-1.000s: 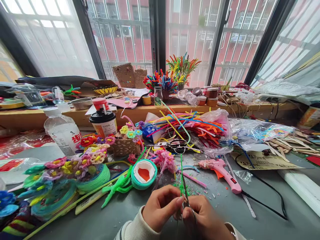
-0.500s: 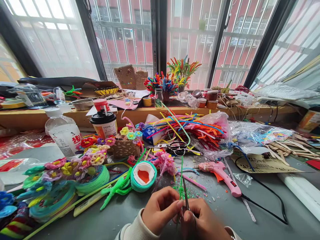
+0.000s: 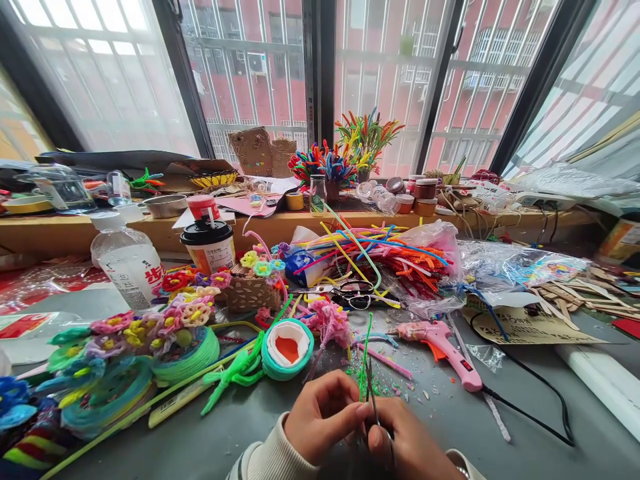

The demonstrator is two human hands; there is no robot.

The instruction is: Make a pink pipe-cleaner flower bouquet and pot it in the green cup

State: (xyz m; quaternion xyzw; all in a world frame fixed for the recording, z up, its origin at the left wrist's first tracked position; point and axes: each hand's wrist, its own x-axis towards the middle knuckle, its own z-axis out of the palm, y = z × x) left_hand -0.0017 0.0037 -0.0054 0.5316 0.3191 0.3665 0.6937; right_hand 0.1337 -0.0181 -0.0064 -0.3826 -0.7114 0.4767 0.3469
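Seen from the person's hands, a bent green bundle of fuzzy stems [image 3: 240,375] lies near ten o'clock on the grey table [image 3: 210,447], touching or just beside a teal-rimmed, white-lined cup [image 3: 284,375] between ten and eleven. The left hand [image 3: 324,419] pinches a thin green strand [image 3: 365,350] between thumb and fingers, the strand rising toward twelve o'clock over green clippings, while the right hand [image 3: 407,433], just beside it, curls around scissors [image 3: 371,388] whose blades also point to twelve, close along the strand. Near two o'clock lies a pink glue gun [image 3: 450,350].
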